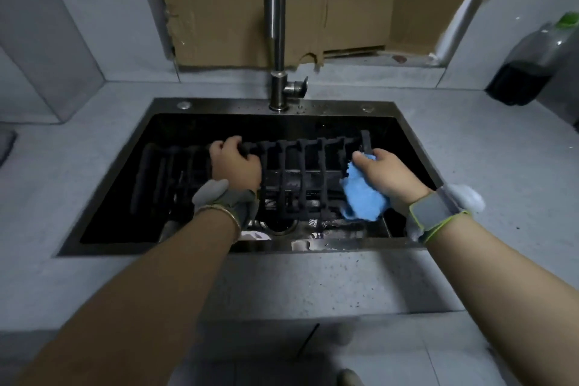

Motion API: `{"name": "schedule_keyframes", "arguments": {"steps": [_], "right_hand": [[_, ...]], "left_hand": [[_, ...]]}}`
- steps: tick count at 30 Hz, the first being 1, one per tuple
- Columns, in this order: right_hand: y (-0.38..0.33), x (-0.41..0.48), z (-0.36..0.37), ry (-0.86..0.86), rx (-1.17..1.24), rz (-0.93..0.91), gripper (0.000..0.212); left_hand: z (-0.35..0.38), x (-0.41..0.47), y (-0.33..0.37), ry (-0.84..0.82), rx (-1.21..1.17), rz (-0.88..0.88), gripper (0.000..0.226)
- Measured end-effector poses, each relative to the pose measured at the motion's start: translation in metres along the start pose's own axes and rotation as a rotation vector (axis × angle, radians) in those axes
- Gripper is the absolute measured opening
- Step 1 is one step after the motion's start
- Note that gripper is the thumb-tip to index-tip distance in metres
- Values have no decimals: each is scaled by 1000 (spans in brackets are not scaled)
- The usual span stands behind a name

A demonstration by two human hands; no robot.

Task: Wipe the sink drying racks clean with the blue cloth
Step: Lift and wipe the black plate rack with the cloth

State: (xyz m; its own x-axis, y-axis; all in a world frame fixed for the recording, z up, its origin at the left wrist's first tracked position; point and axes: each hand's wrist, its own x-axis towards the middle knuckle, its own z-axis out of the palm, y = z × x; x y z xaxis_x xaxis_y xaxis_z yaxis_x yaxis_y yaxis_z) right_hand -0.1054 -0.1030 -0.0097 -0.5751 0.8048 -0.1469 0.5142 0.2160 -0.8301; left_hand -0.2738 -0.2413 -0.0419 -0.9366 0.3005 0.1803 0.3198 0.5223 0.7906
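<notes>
A black slatted drying rack (300,175) lies across the dark sink (131,147), its bars running front to back. My left hand (235,163) grips the rack's far edge near the middle, fingers curled over a bar. My right hand (388,172) holds a bunched blue cloth (360,194) against the rack's right end, thumb on top of the cloth. The left part of the rack is dim and hard to make out.
A steel tap (277,50) rises behind the sink at centre. Brown cardboard (313,3) covers the wall behind it. A dark bottle with a green cap (532,66) stands at the back right of the grey counter (488,147). The drain (282,224) shows below the rack.
</notes>
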Motion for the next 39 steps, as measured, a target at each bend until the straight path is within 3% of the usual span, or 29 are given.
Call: {"name": "schedule_keyframes", "arguments": {"steps": [3, 7, 10, 12, 18, 23, 25, 28, 30, 32, 34, 36, 39], "right_hand": [[16, -18, -1, -81, 251, 86, 21], [30, -50, -13, -150, 360, 152, 37], [41, -81, -19, -185, 451, 168, 36], [54, -111, -20, -192, 486, 183, 36], [74, -130, -14, -75, 458, 204, 28], [78, -127, -23, 104, 415, 138, 21], [78, -125, -23, 197, 341, 103, 25], [76, -134, -22, 531, 131, -66, 13], [69, -147, -16, 707, 205, -273, 11], [59, -162, -1, 651, 273, -477, 12], [57, -172, 23, 401, 151, -576, 22], [66, -178, 45, 186, -187, -642, 31], [84, -176, 50, 173, -606, -760, 34]], "left_hand": [[-10, -14, 7, 11, 111, 102, 42], [-35, -38, 31, -51, 339, 156, 40], [-49, -64, 33, -32, 393, 167, 39], [-58, -95, 23, -118, 408, 133, 44], [-62, -132, -1, -230, 343, 79, 43], [-68, -144, -2, -352, 366, 91, 64], [-70, -154, -4, -313, 387, 152, 70], [-68, -176, -4, -188, 425, 406, 66], [-66, -190, -4, -286, 470, 529, 64], [-61, -200, -7, -357, 638, 594, 58], [-55, -206, -13, -279, 802, 701, 53], [-52, -206, -16, -200, 824, 750, 51], [-52, -199, -18, -197, 794, 776, 43]]}}
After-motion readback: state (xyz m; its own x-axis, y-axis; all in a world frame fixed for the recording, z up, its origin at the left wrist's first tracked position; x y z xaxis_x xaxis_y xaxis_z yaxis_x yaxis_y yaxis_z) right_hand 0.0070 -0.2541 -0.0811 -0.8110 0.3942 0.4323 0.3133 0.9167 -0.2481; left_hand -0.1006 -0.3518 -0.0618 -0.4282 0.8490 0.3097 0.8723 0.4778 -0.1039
